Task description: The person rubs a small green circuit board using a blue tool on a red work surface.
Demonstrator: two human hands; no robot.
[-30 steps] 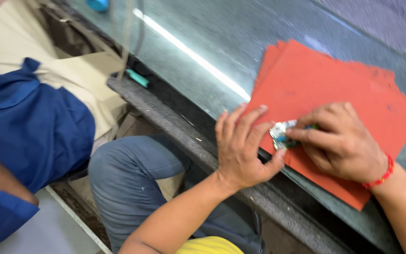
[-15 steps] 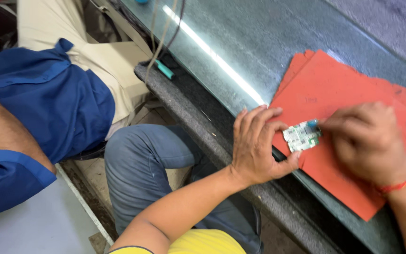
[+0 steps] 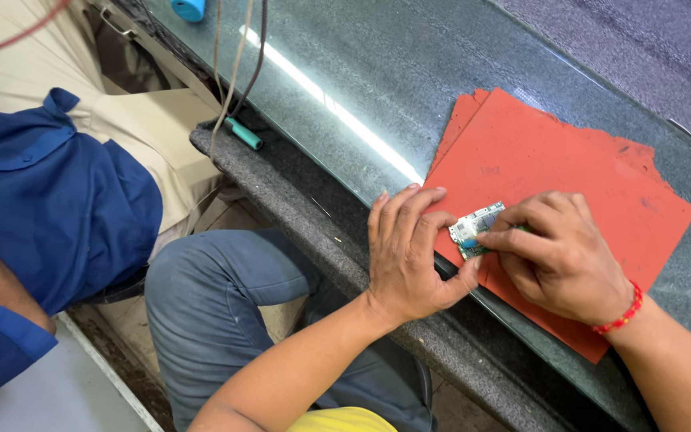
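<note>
head view: left hand [image 3: 408, 254] spread flat, pinning red mat [image 3: 569, 192] at counter edge [image 3: 345, 264]; right hand [image 3: 557, 256] pinching small circuit board [image 3: 476, 226] on mat. likely slip: board skidding off toward edge if pressed sideways.

Your left hand [image 3: 409, 252] lies flat, fingers spread, on the edge of the torn red rubber mat [image 3: 577, 160], thumb just beside the small green circuit board [image 3: 476, 228]. Your right hand [image 3: 557, 256], wearing a red bead bracelet [image 3: 621, 314], presses fingertips on that board. The mat lies on the dark glass-topped counter [image 3: 377, 72]; a co-worker's blue shirt [image 3: 49, 208] shows at left.
</note>
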